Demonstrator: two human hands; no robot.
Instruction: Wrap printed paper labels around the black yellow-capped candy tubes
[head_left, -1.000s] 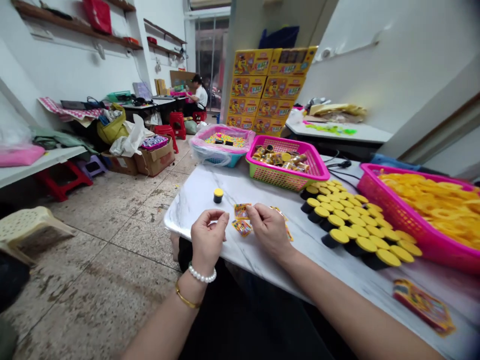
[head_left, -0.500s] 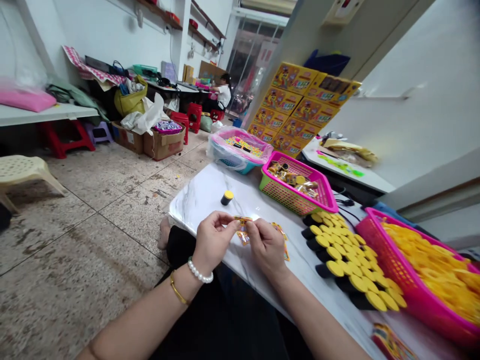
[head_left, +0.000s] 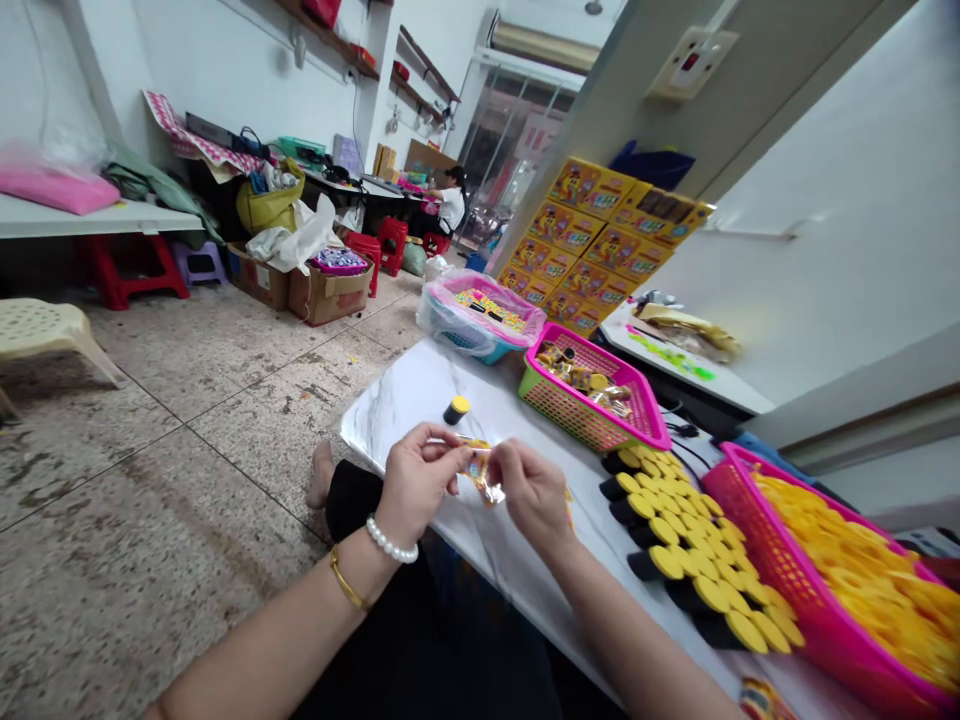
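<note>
My left hand (head_left: 417,478): pinches one printed yellow wrapper (head_left: 477,464) over the bench (head_left: 397,392). My right hand (head_left: 535,496): curled at its right side; grip unclear. Yellow-lidded black tub (head_left: 456,411): stands just beyond.

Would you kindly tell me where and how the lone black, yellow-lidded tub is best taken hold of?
I would pinch the black tub by its side wall, just below the yellow lid, coming from the left: it looks round and upright, and the printed wrapper in the left hand sits to its near right.

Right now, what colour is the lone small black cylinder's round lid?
The round lid is yellow, showing best in the head view.
</note>
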